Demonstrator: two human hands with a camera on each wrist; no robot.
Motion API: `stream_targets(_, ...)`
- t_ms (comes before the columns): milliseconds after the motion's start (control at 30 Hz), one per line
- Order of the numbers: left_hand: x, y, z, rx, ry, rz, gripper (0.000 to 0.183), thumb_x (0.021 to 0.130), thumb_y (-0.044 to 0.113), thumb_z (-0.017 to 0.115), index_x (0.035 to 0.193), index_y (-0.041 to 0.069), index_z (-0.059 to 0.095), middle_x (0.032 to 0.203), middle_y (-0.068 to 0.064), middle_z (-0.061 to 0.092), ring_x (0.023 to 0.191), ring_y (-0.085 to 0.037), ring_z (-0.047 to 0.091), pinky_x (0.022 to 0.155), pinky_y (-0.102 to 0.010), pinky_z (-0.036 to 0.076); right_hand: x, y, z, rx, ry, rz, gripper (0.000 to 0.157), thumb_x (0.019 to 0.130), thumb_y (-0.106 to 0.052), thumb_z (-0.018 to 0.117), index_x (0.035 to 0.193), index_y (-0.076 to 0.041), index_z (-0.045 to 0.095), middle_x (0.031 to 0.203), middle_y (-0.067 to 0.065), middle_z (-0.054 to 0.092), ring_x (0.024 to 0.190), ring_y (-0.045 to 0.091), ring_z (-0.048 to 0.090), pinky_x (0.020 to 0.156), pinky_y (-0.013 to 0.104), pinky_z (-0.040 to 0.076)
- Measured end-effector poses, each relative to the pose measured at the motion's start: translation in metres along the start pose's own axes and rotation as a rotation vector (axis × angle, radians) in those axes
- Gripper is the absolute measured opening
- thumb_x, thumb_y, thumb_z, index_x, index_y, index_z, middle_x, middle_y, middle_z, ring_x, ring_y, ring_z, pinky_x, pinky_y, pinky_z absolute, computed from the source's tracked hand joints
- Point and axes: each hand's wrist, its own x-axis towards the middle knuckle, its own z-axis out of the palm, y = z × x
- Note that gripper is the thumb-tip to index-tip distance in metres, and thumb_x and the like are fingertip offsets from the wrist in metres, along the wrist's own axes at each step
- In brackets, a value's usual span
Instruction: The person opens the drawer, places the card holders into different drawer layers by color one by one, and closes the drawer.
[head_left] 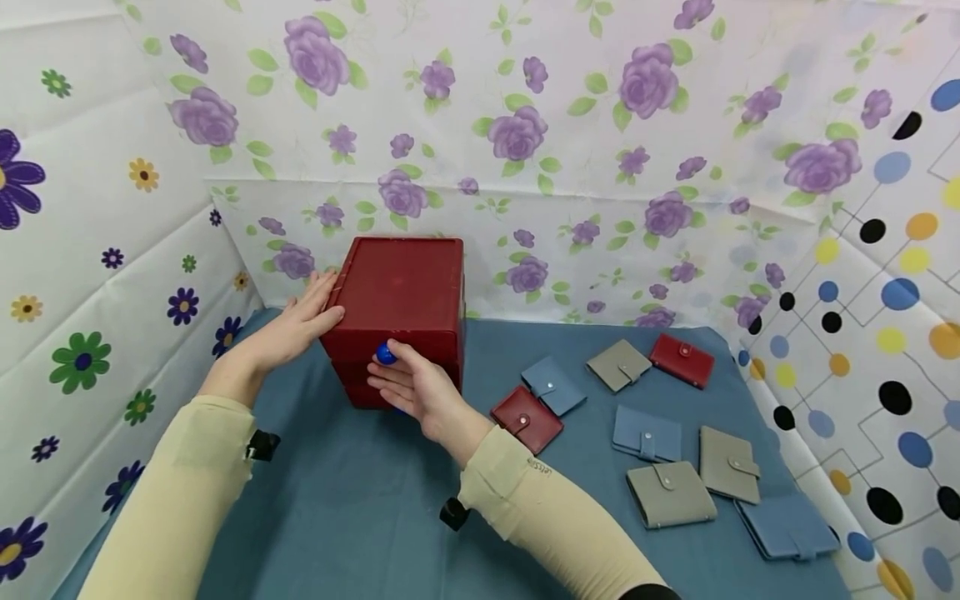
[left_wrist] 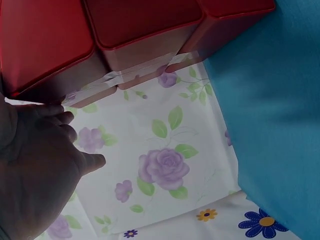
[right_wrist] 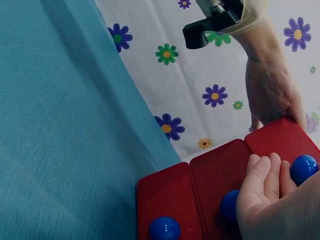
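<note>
A dark red drawer box [head_left: 397, 283] stands against the back wall. Its front has three stacked drawers, each with a round blue knob, best seen in the right wrist view. My left hand [head_left: 300, 321] rests against the box's left side and top edge, fingers extended and the thumb on the edge. At the front, my right hand [head_left: 423, 392] has the top blue knob [head_left: 386, 354] between thumb and fingers. The middle knob [right_wrist: 230, 205] is partly hidden behind that hand, while the lowest knob [right_wrist: 165, 228] shows fully. The drawers look closed.
Right of the box lie several snap-strap wallets: a red one [head_left: 527, 419], a blue one [head_left: 553, 385], a grey one [head_left: 671, 494] and others. All lie on a blue cloth [head_left: 360, 517]. Patterned sheets [head_left: 517, 208] enclose the back and sides.
</note>
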Motion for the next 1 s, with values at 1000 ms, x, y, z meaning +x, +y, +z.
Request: stream_targets(1000,0.006,0.006,-0.007,-0.032,-0.018,-0.140,0.087,0.113,0.047,0.053,0.174,0.017,-0.002,0.177,-0.004,-0.020,0.160,-0.035,-0.025,0.117,-0.082,0.001,-0.017,-0.002,-0.006,-0.168,-0.078,0.018,0.053,0.100,-0.057,0.071,0.129,-0.014,0.078,0.122,0.006,0.078,0.116,0.022,0.074,0.105,0.038,0.056)
